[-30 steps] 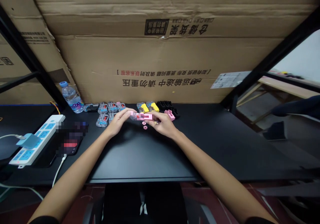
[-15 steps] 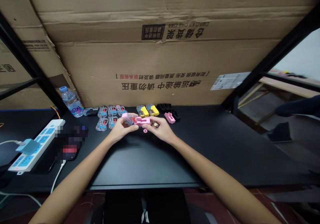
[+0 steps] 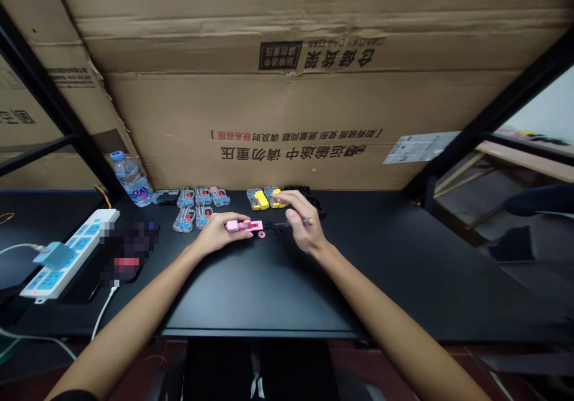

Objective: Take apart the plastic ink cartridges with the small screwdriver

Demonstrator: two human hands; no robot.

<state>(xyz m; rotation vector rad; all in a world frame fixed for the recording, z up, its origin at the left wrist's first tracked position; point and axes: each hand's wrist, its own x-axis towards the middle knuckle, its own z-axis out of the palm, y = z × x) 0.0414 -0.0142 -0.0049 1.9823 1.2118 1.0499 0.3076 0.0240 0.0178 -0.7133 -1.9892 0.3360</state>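
Observation:
My left hand point(image 3: 219, 232) is closed on a small pink block-like piece point(image 3: 244, 226) and holds it down on the black table point(image 3: 278, 281). A pink ring point(image 3: 260, 234) and several tiny black rings point(image 3: 271, 229) lie just right of it. My right hand point(image 3: 301, 225) is lifted a little to the right, its fingers pinched round a thin dark stick-like thing point(image 3: 289, 223) that I cannot name. Behind the hands lie clear packets with blue and red parts point(image 3: 197, 205) and two yellow pieces point(image 3: 266, 198).
A water bottle point(image 3: 131, 178) stands at the back left. A white power strip point(image 3: 72, 251) with a plugged charger and a phone point(image 3: 125, 257) lie at the left. Large cardboard boxes point(image 3: 287, 90) wall off the back. Black frame bars point(image 3: 484, 114) slant at both sides.
My left hand has set the pink piece down on the table. My right hand let go of it, rose and moved right, now pinching a thin dark thing.

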